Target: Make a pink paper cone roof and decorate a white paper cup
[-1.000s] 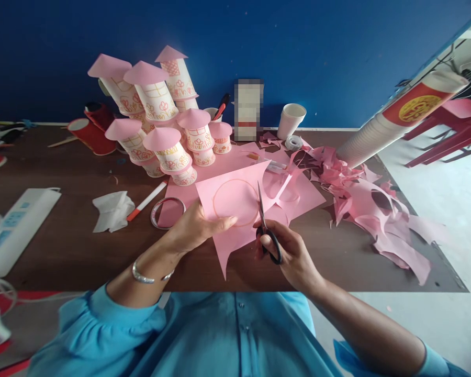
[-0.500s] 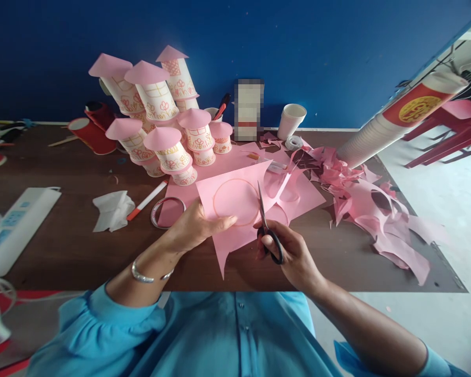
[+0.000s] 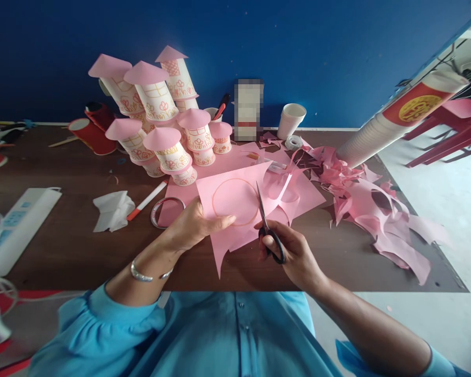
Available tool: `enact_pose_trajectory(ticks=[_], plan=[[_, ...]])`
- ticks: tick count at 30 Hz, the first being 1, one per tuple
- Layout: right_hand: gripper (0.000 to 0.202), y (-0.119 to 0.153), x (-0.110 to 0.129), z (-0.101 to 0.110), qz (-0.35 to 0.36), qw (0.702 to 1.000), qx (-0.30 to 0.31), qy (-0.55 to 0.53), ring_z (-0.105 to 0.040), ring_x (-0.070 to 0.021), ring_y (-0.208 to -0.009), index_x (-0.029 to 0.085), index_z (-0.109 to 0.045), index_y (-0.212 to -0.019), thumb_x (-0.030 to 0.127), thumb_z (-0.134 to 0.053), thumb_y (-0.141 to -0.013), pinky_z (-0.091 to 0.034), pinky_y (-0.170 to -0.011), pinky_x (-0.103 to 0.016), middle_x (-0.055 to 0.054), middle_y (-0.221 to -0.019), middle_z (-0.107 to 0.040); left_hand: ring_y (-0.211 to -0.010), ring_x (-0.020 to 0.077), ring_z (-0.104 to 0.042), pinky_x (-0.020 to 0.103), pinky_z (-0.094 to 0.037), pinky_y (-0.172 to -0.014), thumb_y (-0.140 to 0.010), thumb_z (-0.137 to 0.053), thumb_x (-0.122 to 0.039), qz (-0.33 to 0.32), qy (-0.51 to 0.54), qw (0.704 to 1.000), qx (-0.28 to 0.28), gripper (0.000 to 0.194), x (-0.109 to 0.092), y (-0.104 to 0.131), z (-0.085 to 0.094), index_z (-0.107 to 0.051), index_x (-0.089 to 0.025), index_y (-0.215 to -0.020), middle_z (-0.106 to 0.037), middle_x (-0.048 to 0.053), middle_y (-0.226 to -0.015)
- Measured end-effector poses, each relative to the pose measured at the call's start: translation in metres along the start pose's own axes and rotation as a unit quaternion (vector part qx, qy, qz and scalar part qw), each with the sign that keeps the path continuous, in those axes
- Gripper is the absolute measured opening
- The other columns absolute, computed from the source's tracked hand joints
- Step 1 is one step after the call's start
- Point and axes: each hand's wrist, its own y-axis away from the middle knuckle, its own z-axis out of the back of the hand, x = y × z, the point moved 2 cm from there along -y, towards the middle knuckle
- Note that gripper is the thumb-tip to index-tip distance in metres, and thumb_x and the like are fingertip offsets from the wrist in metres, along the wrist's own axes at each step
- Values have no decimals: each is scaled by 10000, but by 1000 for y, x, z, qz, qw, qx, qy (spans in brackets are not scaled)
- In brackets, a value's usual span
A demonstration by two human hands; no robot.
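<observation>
A sheet of pink paper [image 3: 235, 196] with an orange circle drawn on it is pinched in my left hand [image 3: 202, 222], thumb on top and the fingers hidden beneath. My right hand [image 3: 292, 248] grips a pair of black-handled scissors [image 3: 270, 235], fingers in the loops. The blades point away from me and lie at the sheet's right edge, beside the drawn circle. They look nearly closed. Below the sheet hangs a narrow pointed flap of the same paper. More pink paper [image 3: 310, 196] lies flat on the table under and behind it.
Decorated paper-cup towers [image 3: 167, 149] with pink cone roofs stand at back left. Pink scraps [image 3: 380, 209] and a tall stack of cups [image 3: 377, 131] are at right. A marker [image 3: 147, 200], tape ring [image 3: 167, 212], tissue [image 3: 113, 210] and power strip [image 3: 25, 225] lie left.
Both hands keep almost the same place. The scissors have shifted very slightly right and the paper's lower flap a little left.
</observation>
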Motion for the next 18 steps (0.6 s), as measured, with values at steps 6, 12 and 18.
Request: enact_pose_trajectory(ticks=[6, 12, 18], plan=[[545, 0, 1, 2, -8, 1000, 2, 5, -611, -145, -535, 190, -698, -1032, 711, -714, -872, -476, -526, -267, 18, -608, -626, -1230, 339, -706, 458, -603, -1056, -765, -869, -403, 0, 31, 999, 10, 614, 1, 0, 3, -706, -201, -1321, -768, 97, -1294], [549, 0, 0, 1, -7, 1000, 9, -7, -624, -146, -538, 178, -705, -1070, 695, -708, -888, -495, -535, -265, 16, -613, -628, -1225, 344, -706, 470, -597, -1059, -748, -881, -417, 1, 20, 1000, 1, 659, 0, -1, 3, -696, -171, -1331, -771, 110, -1285], [535, -2, 0, 1, -6, 1000, 9, -5, -630, -153, -550, 183, -703, -1072, 687, -707, -894, -497, -548, -273, 15, -621, -631, -1257, 348, -692, 472, -591, -1078, -765, -870, -412, -2, 21, 1000, 4, 640, -1, -2, 4, -697, -181, -1336, -764, 110, -1305]])
